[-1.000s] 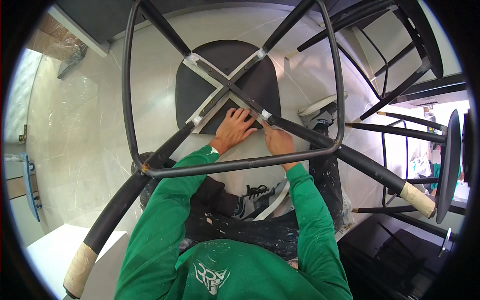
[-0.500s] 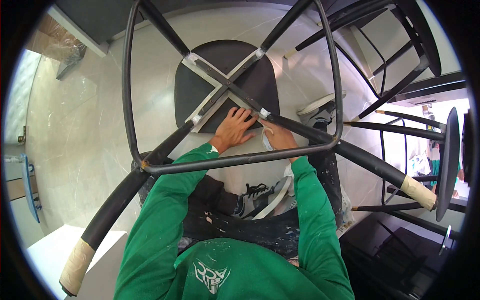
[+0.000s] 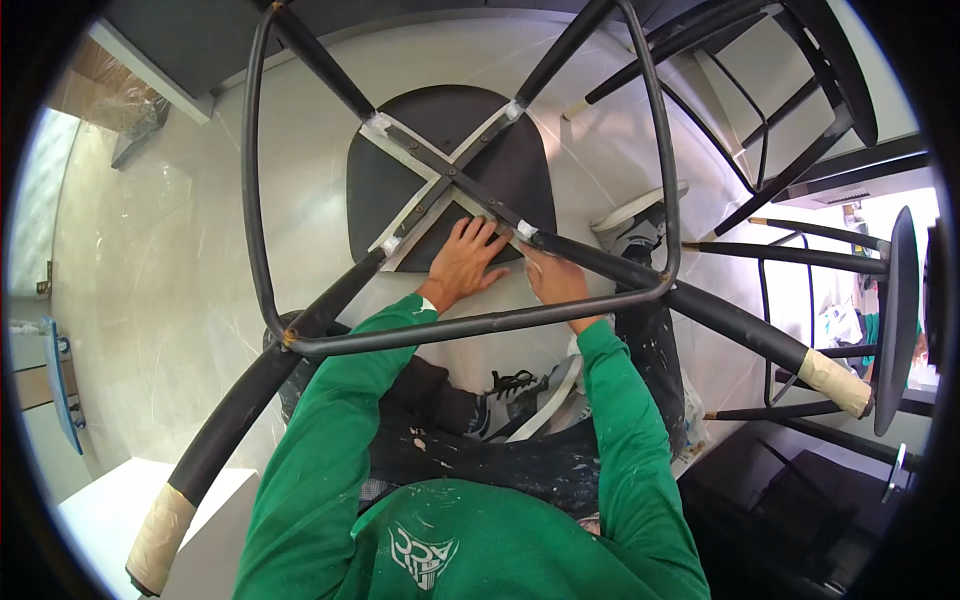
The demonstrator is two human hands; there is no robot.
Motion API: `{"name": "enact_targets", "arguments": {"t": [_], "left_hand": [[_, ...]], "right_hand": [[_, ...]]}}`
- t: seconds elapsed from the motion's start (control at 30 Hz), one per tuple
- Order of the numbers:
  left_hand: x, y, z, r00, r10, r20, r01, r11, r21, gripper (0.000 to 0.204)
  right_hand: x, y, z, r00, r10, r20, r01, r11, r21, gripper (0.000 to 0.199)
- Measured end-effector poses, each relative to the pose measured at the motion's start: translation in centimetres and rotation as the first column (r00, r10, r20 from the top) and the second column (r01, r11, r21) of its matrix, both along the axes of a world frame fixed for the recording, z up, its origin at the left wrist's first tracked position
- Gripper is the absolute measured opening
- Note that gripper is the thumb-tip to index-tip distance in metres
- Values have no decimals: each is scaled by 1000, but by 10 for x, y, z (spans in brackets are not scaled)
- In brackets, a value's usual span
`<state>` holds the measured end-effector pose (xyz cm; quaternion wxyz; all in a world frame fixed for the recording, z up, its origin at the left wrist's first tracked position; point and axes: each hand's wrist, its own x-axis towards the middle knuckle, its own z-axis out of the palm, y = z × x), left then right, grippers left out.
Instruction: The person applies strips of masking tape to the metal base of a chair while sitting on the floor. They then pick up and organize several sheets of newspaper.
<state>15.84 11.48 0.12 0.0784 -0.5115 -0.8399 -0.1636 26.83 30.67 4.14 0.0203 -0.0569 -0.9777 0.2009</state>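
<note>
An upside-down black stool stands before me, its seat point(image 3: 385, 190) against the floor and its legs spreading upward. Pale masking tape point(image 3: 410, 214) lines the seat along the crossed metal bars point(image 3: 424, 152). My left hand point(image 3: 462, 262) lies flat with fingers spread on the seat's near part, fingertips on the tape beside the bar. Just right of it, my right hand point(image 3: 556, 280) is closed on the masking tape at the near-right bar; its fingertips are partly hidden. The square footrest ring point(image 3: 480, 319) passes above my wrists.
More black stools point(image 3: 900, 320) lie at the right, one with its seat on edge. Tan wrapping covers two near leg ends point(image 3: 163, 535). A white box point(image 3: 110, 510) stands at lower left, and a plastic-wrapped carton point(image 3: 110, 85) at upper left. My shoe point(image 3: 515, 395) is beneath me.
My right hand has turned slightly, and the white tape roll seen below its fingers is now mostly hidden. My left hand stays on the seat. The whole view has shifted a little.
</note>
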Motion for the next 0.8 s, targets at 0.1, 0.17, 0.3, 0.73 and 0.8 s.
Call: {"name": "enact_targets", "arguments": {"t": [0.1,0.17,0.3,0.73,0.8], "left_hand": [[-1,8,3,998,40,39,-42,998,49,78],[-1,3,5,993,91,73,-96,993,66,82],[-2,-3,13,962,221,162,-240,965,109,104],[-3,-4,13,965,251,82,-255,965,54,96],[-3,-10,2,995,95,29,-97,992,74,82]], "right_hand": [[3,19,-16,986,81,-147,-87,995,-38,37],[6,16,-11,994,79,-79,-80,997,-13,39],[7,5,-2,999,41,2,-41,992,119,41],[8,11,-14,1000,3,-30,-2,1000,25,40],[5,9,-13,997,11,-71,-14,999,-39,39]]}}
